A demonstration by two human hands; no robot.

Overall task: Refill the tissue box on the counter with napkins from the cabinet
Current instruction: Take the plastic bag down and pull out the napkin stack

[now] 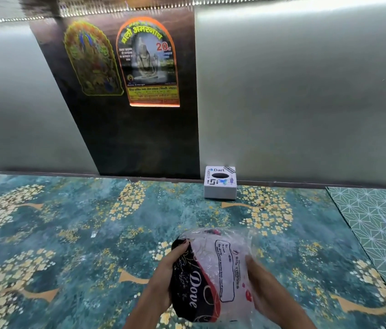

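I hold a pack of napkins (pixel 213 274) in both of my hands, low in the view and above the counter (pixel 80 233). My left hand (pixel 163 276) grips the left side of the pack, where the wrapper is black with the white word "Dove" and a red stripe; the fingers are bent around the upper left corner and the fingertips press on the black part. My right hand (pixel 263 283) is closed on the right side, on the clear, shiny plastic, and the thumb lies on the front of it. In the middle of the pack there is a white label with small black print, which I cannot read fully. The pack is tilted, its top end pointing away from me. The counter is covered with a blue-green sheet with yellow flower clusters, and on the right it meets another mat (pixel 382 224) with a green pattern of white lines. The tissue box (pixel 220 186) stands well apart from the pack, at the far edge of the counter, touching or almost touching the wall. It is white, has a dark oval opening on top and the word "Dart". Behind it, two colourful posters (pixel 148 62) hang on a dark panel (pixel 139 138).
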